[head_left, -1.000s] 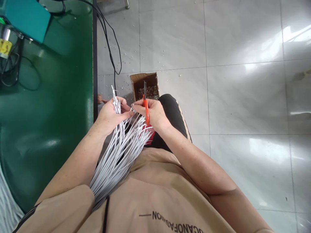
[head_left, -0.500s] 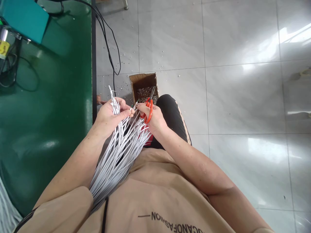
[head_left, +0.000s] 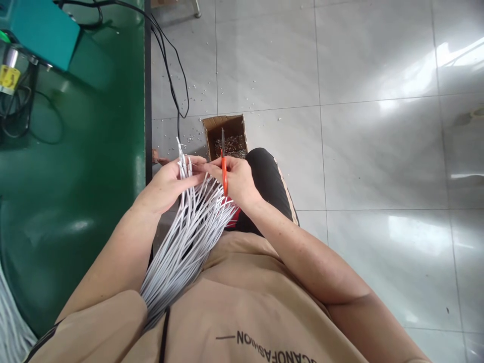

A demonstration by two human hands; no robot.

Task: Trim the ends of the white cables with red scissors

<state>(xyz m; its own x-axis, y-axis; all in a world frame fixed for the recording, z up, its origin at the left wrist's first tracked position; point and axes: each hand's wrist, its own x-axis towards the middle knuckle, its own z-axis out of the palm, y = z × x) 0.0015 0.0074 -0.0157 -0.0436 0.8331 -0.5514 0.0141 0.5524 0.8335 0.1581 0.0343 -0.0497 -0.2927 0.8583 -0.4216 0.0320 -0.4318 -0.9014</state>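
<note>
A thick bundle of white cables (head_left: 185, 247) lies across my lap, its cut ends pointing away from me. My left hand (head_left: 166, 184) is closed around some of the cables near their ends. Red-handled scissors (head_left: 224, 174) hang from my right hand (head_left: 236, 179), seen edge-on with the dark blades pointing away from me. The thumb and fingertips of my right hand meet the left fingertips at a cable end. What exactly they pinch there is too small to make out.
Below my hands, an open cardboard box (head_left: 225, 121) on the floor holds small scraps, with more scattered around it. The green table (head_left: 109, 126) at left carries a teal device (head_left: 41, 33). Black cords (head_left: 172, 85) hang off its edge.
The scissors have turned from showing both handle loops to edge-on, their blades swinging left. My right hand has moved left, so its fingertips now meet the left ones.
</note>
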